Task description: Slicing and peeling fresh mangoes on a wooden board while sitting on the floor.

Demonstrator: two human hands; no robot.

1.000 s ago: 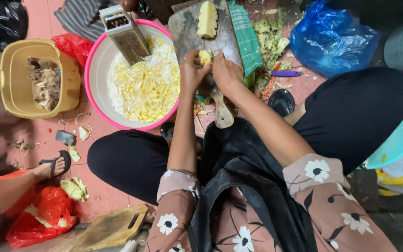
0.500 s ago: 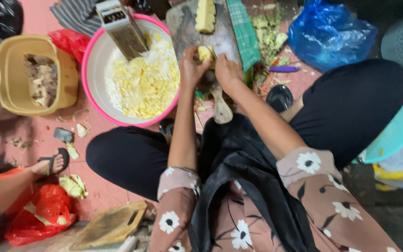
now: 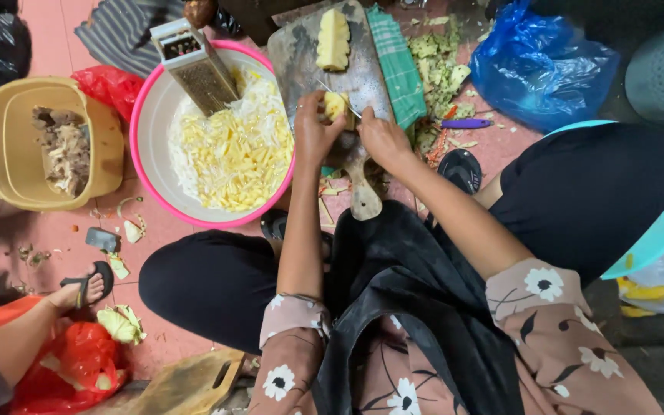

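My left hand [image 3: 313, 131] is gripping a pale yellow fruit chunk [image 3: 335, 104] on the worn grey wooden cutting board [image 3: 301, 54]. My right hand [image 3: 382, 137] is closed on a thin knife [image 3: 340, 98], blade touching it. Not much room: the pink-rimmed white bowl of yellow shreds [image 3: 217, 146] sits just left. Same spot as a second ago. Peeled yellow half [image 3: 333, 38] lies farther up, green checked cloth [image 3: 397, 65] to the right.

Since 1 second ago I see my left hand [image 3: 313, 131] lift its yellow piece [image 3: 335, 105] slightly higher on the cutting board [image 3: 301, 54], while my right hand [image 3: 382, 138] has swung the thin knife blade [image 3: 338, 98] across it.
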